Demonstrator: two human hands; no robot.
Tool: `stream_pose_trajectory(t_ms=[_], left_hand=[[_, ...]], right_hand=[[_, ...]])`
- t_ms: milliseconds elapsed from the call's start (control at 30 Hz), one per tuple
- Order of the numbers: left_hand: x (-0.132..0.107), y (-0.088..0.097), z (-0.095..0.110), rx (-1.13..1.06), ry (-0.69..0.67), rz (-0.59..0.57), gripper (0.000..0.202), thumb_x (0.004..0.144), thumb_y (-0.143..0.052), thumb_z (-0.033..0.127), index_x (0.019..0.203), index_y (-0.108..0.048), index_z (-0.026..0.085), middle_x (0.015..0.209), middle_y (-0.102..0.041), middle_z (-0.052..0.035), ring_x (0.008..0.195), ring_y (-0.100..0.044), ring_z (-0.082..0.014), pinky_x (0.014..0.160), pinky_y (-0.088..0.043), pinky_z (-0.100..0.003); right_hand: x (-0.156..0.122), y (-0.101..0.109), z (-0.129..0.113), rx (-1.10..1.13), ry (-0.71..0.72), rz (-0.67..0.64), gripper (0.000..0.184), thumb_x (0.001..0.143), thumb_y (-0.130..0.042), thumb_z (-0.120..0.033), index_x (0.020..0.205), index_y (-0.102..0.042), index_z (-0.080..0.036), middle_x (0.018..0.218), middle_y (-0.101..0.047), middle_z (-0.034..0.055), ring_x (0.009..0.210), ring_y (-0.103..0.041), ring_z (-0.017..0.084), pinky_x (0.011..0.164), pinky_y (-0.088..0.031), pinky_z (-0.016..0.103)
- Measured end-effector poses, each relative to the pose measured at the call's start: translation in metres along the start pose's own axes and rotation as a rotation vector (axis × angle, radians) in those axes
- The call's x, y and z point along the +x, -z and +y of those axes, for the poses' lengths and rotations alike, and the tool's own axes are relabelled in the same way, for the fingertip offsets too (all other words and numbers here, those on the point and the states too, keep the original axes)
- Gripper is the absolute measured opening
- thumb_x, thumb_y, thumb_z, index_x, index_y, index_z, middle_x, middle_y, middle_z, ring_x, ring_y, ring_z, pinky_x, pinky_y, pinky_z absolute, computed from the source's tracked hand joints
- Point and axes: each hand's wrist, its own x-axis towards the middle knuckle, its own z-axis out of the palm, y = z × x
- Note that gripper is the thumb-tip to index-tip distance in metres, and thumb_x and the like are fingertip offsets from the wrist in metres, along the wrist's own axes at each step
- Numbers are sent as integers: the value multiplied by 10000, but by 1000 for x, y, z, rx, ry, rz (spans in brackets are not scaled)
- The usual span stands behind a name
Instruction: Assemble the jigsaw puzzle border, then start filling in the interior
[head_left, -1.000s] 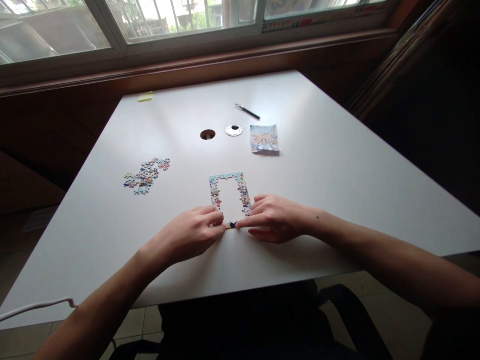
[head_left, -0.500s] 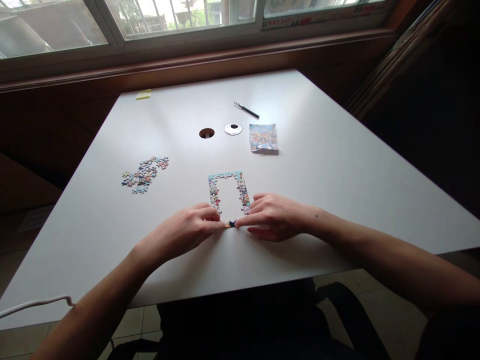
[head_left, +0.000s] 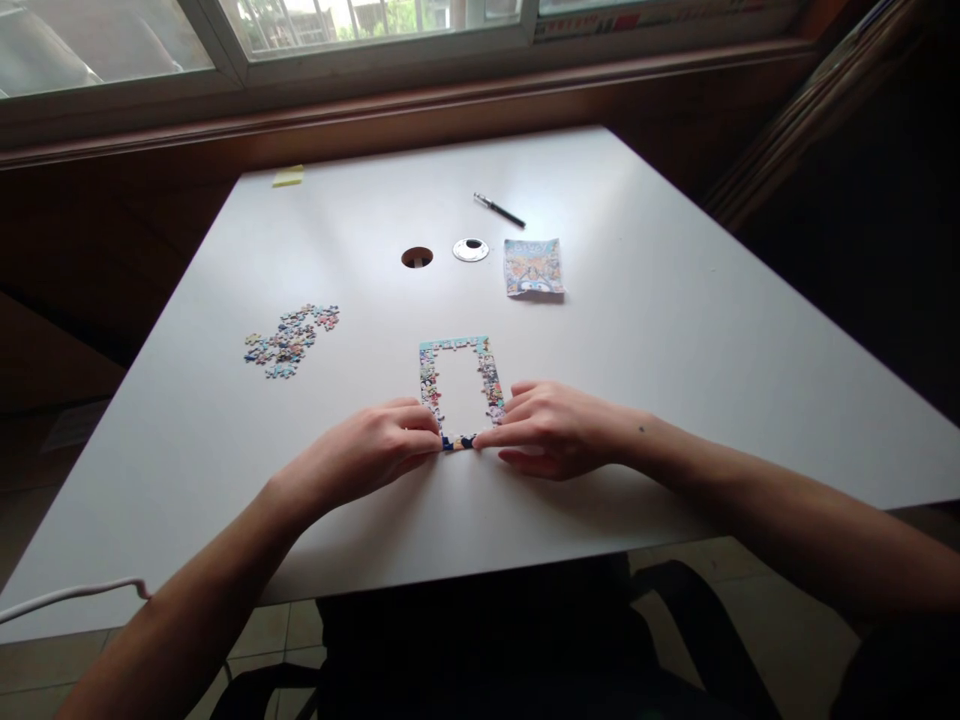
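Observation:
A small jigsaw frame (head_left: 460, 390), only its colourful border joined, lies on the white table (head_left: 675, 330) in front of me. My left hand (head_left: 371, 452) rests at its near left corner, fingers curled and pressed on the bottom edge pieces. On the near right corner my right hand (head_left: 551, 428) lies with its fingertips pressed on the same bottom edge. The two hands' fingertips almost meet at the frame's lowest pieces. A heap of loose puzzle pieces (head_left: 291, 338) lies to the left, out of both hands' touch.
Behind the frame lie a printed picture packet (head_left: 532, 267), a round cable-hole cover (head_left: 470, 250) beside its open hole (head_left: 417, 257), a black pen (head_left: 499, 210) and a yellow note pad (head_left: 288, 176) at the far left edge. A white cable (head_left: 67, 595) hangs at the near left.
Both hands have stayed on the bottom edge of the frame, with the left fingertips drawn back slightly, showing more of that edge. The view has tipped a little downward.

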Motion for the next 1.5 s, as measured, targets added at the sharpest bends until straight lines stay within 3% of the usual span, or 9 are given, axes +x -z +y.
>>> stream_pose_trajectory(t_ms=[133,333,700,1067,1200,1333,1500], left_hand=[[0,-1,-1,17,-2,-15,252,1012,-496,189,881,-711,177,918,-674,-66,818,-605,-139,719,-495,-255],[0,0,-2,12,-14,-30,234,1013,-499,173,1058,-723,222,956,-667,-53,853,-611,-133,751,-511,-245],[0,2,0,100,-64,-54,259,977,-482,52,996,-705,181,932,-677,-57,865,-610,-155,753,-519,-266],[-4,8,-8,-10,-19,15,180,997,-536,192,951,-710,189,996,-705,-66,875,-633,-148,761,-526,-269],[-7,11,-14,56,8,69,122,956,-590,181,939,-710,191,992,-703,-68,909,-633,-170,786,-539,-297],[-4,5,-14,84,-46,67,90,930,-631,200,961,-715,203,1048,-697,-69,981,-637,-190,869,-557,-335],[-1,-3,-11,71,-72,36,127,954,-586,181,967,-711,201,1029,-694,-63,955,-634,-183,881,-554,-338]], right_hand=[[0,-1,0,-6,4,-3,288,923,-537,-215,1183,-660,-224,713,-680,7,655,-599,134,758,-409,298],[-2,-2,0,-25,5,-12,298,925,-534,-220,1201,-646,-218,719,-681,7,659,-603,137,774,-421,305],[1,-4,-3,-17,-8,-5,275,941,-520,-239,1186,-634,-188,740,-694,23,674,-617,148,791,-447,318],[3,-6,-3,-31,9,39,340,947,-511,-222,1275,-592,-189,756,-670,15,688,-577,151,823,-446,323],[8,-5,-7,-112,-2,71,328,951,-543,-268,1268,-608,-219,845,-631,41,776,-527,171,776,-413,323],[11,-6,-9,-144,0,88,319,945,-573,-299,1251,-619,-221,980,-604,75,844,-488,182,793,-408,327],[11,-8,-10,-142,13,81,298,953,-563,-288,1236,-621,-214,964,-595,68,853,-471,186,790,-411,329]])
